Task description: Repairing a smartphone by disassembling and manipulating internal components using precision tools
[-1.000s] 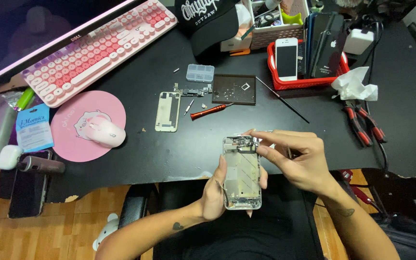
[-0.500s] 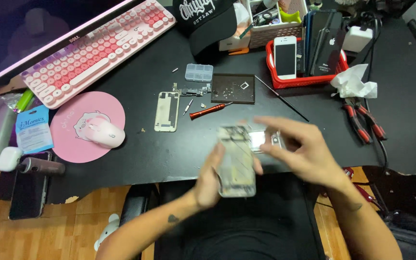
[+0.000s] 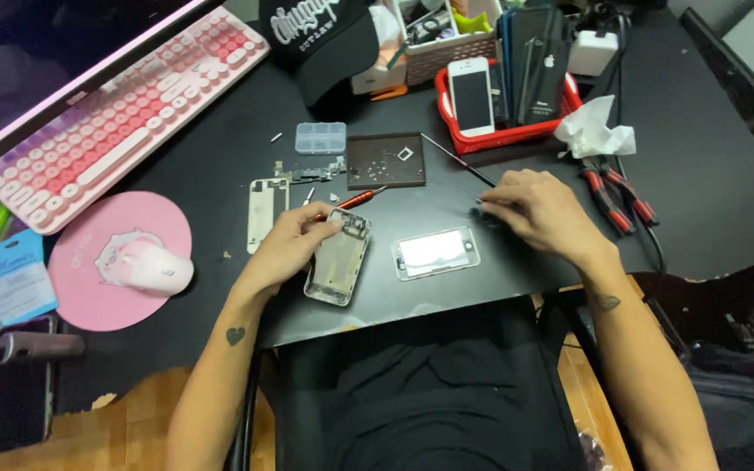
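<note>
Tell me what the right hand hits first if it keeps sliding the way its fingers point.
The right hand points left along the desk. First in line is probably the thin dark tool at its fingertips, then the red-handled screwdriver; depth is hard to judge.

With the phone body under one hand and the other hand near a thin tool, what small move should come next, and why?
Probably the right hand should close on the thin tool at its fingertips and bring it to the phone body. The left hand rests on that open body, and the screen already lies apart beside it.
</note>
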